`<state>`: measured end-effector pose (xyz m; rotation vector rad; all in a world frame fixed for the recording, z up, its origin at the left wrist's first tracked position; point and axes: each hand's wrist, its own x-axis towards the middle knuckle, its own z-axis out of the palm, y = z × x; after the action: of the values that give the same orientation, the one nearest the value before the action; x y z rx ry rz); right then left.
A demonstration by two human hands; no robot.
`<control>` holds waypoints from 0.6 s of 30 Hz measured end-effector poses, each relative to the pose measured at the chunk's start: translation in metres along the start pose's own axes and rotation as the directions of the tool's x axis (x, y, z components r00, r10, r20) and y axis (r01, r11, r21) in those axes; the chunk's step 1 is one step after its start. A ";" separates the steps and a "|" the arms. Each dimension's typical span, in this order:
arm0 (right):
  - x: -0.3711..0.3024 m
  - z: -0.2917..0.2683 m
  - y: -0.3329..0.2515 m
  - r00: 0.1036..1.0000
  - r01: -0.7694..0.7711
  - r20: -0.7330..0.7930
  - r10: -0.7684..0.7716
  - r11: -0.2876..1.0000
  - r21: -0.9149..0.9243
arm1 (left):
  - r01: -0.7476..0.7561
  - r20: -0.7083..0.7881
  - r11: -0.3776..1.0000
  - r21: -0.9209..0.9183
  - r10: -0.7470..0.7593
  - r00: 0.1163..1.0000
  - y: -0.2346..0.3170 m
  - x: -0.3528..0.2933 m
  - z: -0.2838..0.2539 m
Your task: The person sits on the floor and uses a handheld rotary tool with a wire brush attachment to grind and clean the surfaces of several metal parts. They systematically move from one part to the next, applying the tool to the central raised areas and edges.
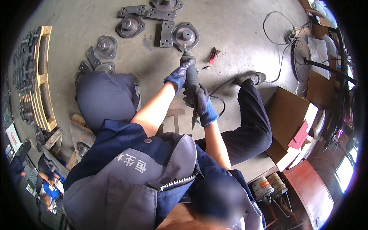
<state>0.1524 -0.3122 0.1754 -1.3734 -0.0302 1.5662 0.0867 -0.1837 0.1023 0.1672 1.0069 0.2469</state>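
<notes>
Both my hands wear dark gloves with blue backs and are wrapped round a long, dark die grinder [191, 78]. Its narrow brass-coloured tip points away from me. My left hand [181, 73] grips the front part, behind the tip. Nearer my body, my right hand [203, 104] closes on the rear part, where a black cable [222, 105] curves off to the right. Just beyond the tip lies a grey metal flange with a round stub shaft [186, 35], touching a drilled flat plate [166, 34]. The tip seems to overlap the flange's near edge; contact cannot be made out.
Several similar flanges and plates [103, 48] lie on the concrete floor. A red-handled tool [213, 56] is right of the grinder. Wooden pallets [45, 78] bear metal parts at left. Right are a round stand base [301, 59], cables and a cardboard box [287, 115]. Another person [51, 189] is far left.
</notes>
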 end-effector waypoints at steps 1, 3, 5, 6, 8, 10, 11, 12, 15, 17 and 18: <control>-0.001 0.003 -0.006 1.000 -0.025 -0.005 0.025 1.000 0.013 | 0.013 0.011 0.999 0.035 -0.014 1.000 0.001 0.001 -0.002; -0.003 0.008 -0.011 0.999 -0.047 -0.007 0.048 0.998 0.033 | 0.041 0.033 0.993 0.108 -0.045 0.998 0.004 0.005 -0.005; -0.003 0.010 -0.014 0.999 -0.041 0.000 0.041 0.998 0.039 | 0.043 0.047 0.994 0.096 -0.048 0.998 0.003 0.008 -0.007; -0.002 0.008 -0.013 0.999 -0.036 -0.004 0.036 0.999 0.009 | 0.042 0.056 0.995 0.089 -0.047 0.997 0.003 0.008 -0.007; 0.002 0.003 -0.008 1.000 -0.023 -0.014 0.022 0.998 -0.050 | 0.068 0.035 0.984 0.167 -0.074 0.997 0.009 -0.008 -0.001; 0.002 0.003 -0.009 1.000 0.002 0.009 -0.001 0.997 -0.071 | 0.088 0.023 0.975 0.202 -0.095 0.995 0.014 -0.018 0.003; 0.002 0.003 -0.010 1.000 0.012 0.022 -0.011 0.996 -0.084 | 0.099 0.021 0.976 0.195 -0.105 0.994 0.014 -0.017 0.003; 0.003 0.003 -0.009 1.000 0.020 0.022 -0.018 0.996 -0.085 | 0.110 0.020 0.976 0.186 -0.116 0.993 0.014 -0.016 0.003; 0.010 0.002 -0.008 0.999 0.026 0.038 -0.023 0.996 -0.081 | 0.032 0.021 0.994 0.108 -0.035 0.999 0.013 -0.006 0.001; 0.015 0.003 -0.013 0.998 0.010 0.062 -0.006 0.997 -0.071 | 0.001 0.023 0.998 0.068 -0.003 1.000 0.013 0.002 -0.002; 0.016 0.005 -0.017 0.999 -0.001 0.052 0.004 0.998 -0.065 | -0.008 0.028 0.998 0.064 0.006 1.000 0.014 0.005 -0.004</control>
<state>0.1623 -0.2901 0.1751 -1.3833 -0.1127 1.6156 0.0841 -0.1687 0.1002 0.2316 0.9870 0.2180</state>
